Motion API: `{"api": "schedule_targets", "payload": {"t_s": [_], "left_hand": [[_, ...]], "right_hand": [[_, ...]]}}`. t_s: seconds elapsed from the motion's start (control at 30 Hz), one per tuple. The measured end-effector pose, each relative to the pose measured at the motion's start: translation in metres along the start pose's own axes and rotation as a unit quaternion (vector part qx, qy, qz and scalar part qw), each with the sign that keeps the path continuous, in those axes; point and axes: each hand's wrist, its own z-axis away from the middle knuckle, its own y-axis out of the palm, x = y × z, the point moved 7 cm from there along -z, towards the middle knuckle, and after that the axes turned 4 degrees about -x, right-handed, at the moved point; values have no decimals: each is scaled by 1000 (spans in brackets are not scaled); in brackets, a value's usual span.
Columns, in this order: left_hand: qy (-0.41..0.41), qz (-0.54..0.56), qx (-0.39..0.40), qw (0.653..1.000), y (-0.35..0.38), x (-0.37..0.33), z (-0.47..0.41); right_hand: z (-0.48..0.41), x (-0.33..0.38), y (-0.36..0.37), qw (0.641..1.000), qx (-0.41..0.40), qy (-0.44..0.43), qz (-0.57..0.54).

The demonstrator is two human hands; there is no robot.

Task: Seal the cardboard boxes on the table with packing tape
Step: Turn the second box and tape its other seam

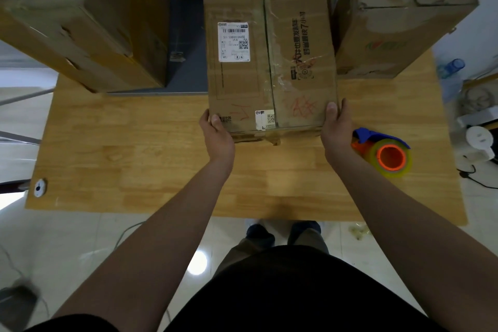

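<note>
Both left hand and right hand grip the cardboard box at its near corners, fingers curled round

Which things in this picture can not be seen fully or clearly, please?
Head view:
White label on the middle box: print too small to read.
Left box, right box: cut off by the top edge.
Left hand, right hand: most fingers hidden by the middle box.
Tape dispenser: partly hidden by the right forearm.
</note>
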Motion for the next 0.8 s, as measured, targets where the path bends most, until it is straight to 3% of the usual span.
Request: {"api": "schedule_targets", "payload": {"t_s": [0.1, 0.27, 0.37, 0.4, 0.5, 0.63, 0.8], "left_hand": [[107, -140, 37, 984, -10, -11, 1], [168, -323, 29, 931, -21, -18, -9], [204, -374, 74, 902, -31, -20, -7], [213, -401, 75, 888, -36, -20, -7], [283, -525, 29, 802, -45, -30, -3], [331, -529, 55, 780, -26, -53, 9], [365, -500, 226, 752, 37, -68, 45]], "right_hand": [[12, 16, -5, 989, 63, -73, 109], [16, 20, -6, 960, 110, -119, 228], [23, 29, -7, 942, 153, -133, 266], [26, 30, -7, 938, 170, -132, 273], [36, 23, -9, 933, 190, -114, 284], [66, 17, -3, 921, 231, -114, 293], [86, 13, 3, 921, 233, -124, 286]]}}
